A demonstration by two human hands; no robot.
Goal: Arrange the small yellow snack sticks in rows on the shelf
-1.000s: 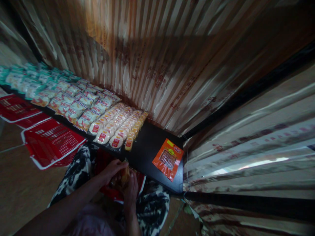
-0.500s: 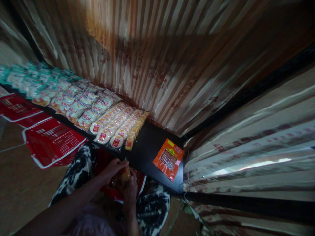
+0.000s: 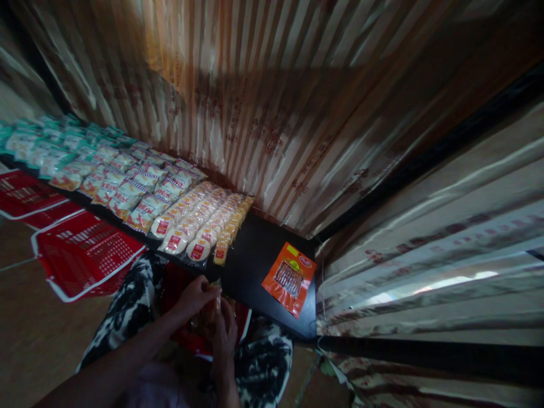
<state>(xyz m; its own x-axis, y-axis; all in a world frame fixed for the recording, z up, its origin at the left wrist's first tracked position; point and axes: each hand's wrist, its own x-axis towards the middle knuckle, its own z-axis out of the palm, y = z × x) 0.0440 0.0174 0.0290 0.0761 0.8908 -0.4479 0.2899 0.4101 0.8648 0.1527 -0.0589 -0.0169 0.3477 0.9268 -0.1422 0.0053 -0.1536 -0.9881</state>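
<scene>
Small wrapped packet held over a red basket, beside a desk lined with labelled snacks

In the head view, the left hand has its grip closed with thumb and fingers on the top of a small wrapped packet. The right hand is against the packet lower down; its fingers are partly hidden, so whether its grip is clenched cannot be told. The packet is above the red basket between the knees, in front of the black desk.

On the desk, the orange pouch has a yellow sticker, a red-and-white oval logo and a yellow round mark above a striped panel; the lettering is too small to read. The round white packs lie in rows with red labels, next to a row of yellow packs. Farther left are the white bags with red characters and striped edges, then the teal-edged bags, their print blurred.

A pleated curtain with reddish printed characters stands behind the desk. More red baskets sit along its near side, left of the patterned trousers.
</scene>
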